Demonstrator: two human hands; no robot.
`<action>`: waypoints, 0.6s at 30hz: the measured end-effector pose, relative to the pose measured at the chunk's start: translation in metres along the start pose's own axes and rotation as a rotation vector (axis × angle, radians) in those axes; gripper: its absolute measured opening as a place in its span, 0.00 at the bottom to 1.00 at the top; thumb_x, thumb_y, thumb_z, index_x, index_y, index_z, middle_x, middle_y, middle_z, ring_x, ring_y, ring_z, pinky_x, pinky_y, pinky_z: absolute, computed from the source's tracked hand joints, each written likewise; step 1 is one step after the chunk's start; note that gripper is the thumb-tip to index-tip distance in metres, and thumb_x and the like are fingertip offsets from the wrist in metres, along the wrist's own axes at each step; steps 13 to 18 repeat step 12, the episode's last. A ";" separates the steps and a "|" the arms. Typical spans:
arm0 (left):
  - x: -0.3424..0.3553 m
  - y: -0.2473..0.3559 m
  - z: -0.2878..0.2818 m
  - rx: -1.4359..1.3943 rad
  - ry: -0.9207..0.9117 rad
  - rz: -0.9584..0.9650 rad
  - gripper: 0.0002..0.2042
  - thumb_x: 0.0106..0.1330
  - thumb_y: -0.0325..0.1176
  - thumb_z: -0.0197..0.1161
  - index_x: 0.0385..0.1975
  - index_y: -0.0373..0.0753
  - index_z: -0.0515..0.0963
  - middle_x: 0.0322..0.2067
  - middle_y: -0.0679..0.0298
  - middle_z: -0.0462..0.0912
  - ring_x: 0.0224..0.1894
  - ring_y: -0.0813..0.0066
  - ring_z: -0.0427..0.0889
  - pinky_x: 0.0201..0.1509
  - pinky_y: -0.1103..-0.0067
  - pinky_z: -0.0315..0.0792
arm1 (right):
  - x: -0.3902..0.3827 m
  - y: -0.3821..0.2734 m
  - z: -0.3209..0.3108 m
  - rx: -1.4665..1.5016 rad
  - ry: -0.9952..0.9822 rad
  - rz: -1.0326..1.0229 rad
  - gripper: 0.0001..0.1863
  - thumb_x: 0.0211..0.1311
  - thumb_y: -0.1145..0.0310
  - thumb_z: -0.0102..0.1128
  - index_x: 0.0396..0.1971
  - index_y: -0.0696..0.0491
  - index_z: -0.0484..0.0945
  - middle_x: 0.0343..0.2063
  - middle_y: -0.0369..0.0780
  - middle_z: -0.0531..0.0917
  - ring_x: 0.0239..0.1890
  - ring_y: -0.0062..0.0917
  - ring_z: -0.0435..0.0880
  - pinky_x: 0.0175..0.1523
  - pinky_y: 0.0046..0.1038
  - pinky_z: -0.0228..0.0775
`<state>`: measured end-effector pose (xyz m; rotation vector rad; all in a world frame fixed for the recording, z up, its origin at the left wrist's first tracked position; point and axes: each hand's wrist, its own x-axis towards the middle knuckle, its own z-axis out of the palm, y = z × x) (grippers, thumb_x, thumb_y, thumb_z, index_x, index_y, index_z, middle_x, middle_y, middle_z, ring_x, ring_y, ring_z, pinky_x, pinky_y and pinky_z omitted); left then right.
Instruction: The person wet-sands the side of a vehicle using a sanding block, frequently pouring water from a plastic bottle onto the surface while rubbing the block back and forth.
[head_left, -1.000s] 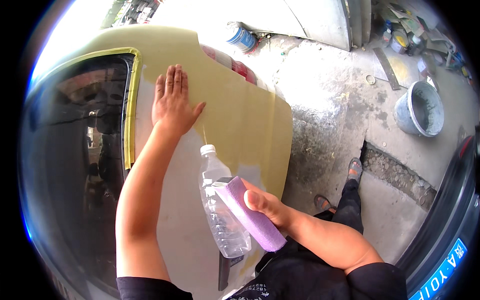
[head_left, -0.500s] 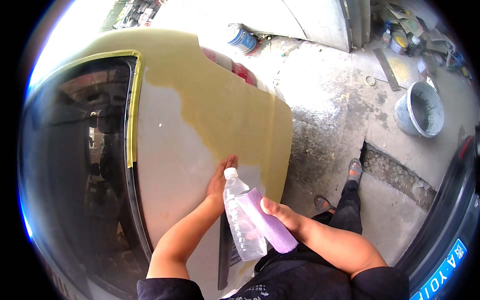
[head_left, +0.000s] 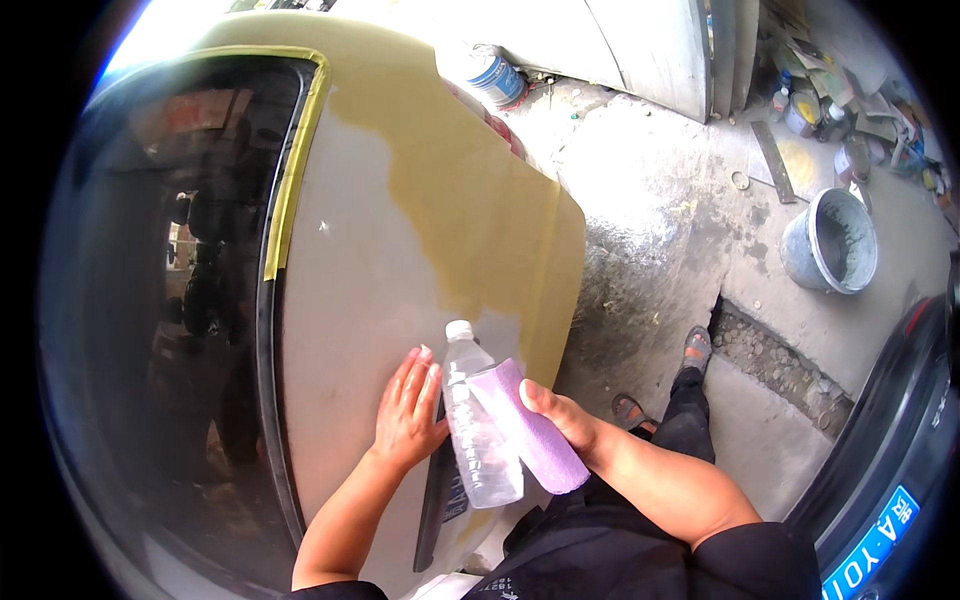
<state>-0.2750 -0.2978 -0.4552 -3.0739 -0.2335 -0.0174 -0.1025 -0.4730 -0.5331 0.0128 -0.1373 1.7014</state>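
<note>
A clear plastic bottle (head_left: 470, 425) with a white cap tilts in front of me, beside a purple sanding block (head_left: 530, 425) with a rough-looking face. My right hand (head_left: 562, 415) is wrapped round the block and bottle together; its thumb shows, the other fingers are hidden behind them. Just left of the bottle, my left hand (head_left: 408, 412) lies flat with fingers stretched on the car's body panel (head_left: 350, 260). Grey patches and dull olive-yellow areas cover that panel. Yellow masking tape (head_left: 297, 170) edges the dark rear window (head_left: 190, 330).
A grey bucket (head_left: 828, 242) stands on the concrete floor at right, near a recessed channel (head_left: 780, 365). Farther back are a blue paint can (head_left: 495, 78), a metal door (head_left: 650, 50) and cluttered containers. Another dark car (head_left: 900, 430) stands close by at lower right.
My left hand has slid back toward me and left across the panel, its fingers now in plain sight. The right hand still holds the bottle and block. The view has shifted slightly.
</note>
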 end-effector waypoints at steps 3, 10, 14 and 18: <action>0.005 -0.006 -0.005 -0.071 0.214 0.130 0.32 0.53 0.23 0.69 0.61 0.42 0.67 0.65 0.48 0.70 0.66 0.40 0.71 0.65 0.52 0.71 | 0.005 -0.011 0.023 -0.112 -0.023 0.021 0.38 0.72 0.38 0.51 0.67 0.53 0.62 0.55 0.36 0.75 0.55 0.19 0.75 0.61 0.26 0.68; 0.001 -0.012 -0.002 -0.416 0.409 -0.075 0.31 0.55 0.26 0.74 0.60 0.44 0.69 0.61 0.51 0.73 0.63 0.43 0.75 0.62 0.54 0.75 | 0.012 -0.053 0.022 -0.234 -0.117 0.174 0.57 0.51 0.35 0.72 0.71 0.60 0.59 0.70 0.48 0.66 0.67 0.38 0.72 0.70 0.39 0.63; 0.018 0.004 0.004 -0.548 0.642 -0.222 0.43 0.49 0.32 0.83 0.65 0.47 0.62 0.67 0.52 0.63 0.64 0.40 0.73 0.63 0.55 0.74 | 0.024 -0.069 0.009 -0.249 -0.154 0.209 0.60 0.48 0.36 0.74 0.71 0.60 0.57 0.71 0.49 0.64 0.68 0.40 0.70 0.71 0.40 0.62; 0.018 0.004 0.004 -0.548 0.642 -0.222 0.43 0.49 0.32 0.83 0.65 0.47 0.62 0.67 0.52 0.63 0.64 0.40 0.73 0.63 0.55 0.74 | 0.024 -0.069 0.009 -0.249 -0.154 0.209 0.60 0.48 0.36 0.74 0.71 0.60 0.57 0.71 0.49 0.64 0.68 0.40 0.70 0.71 0.40 0.62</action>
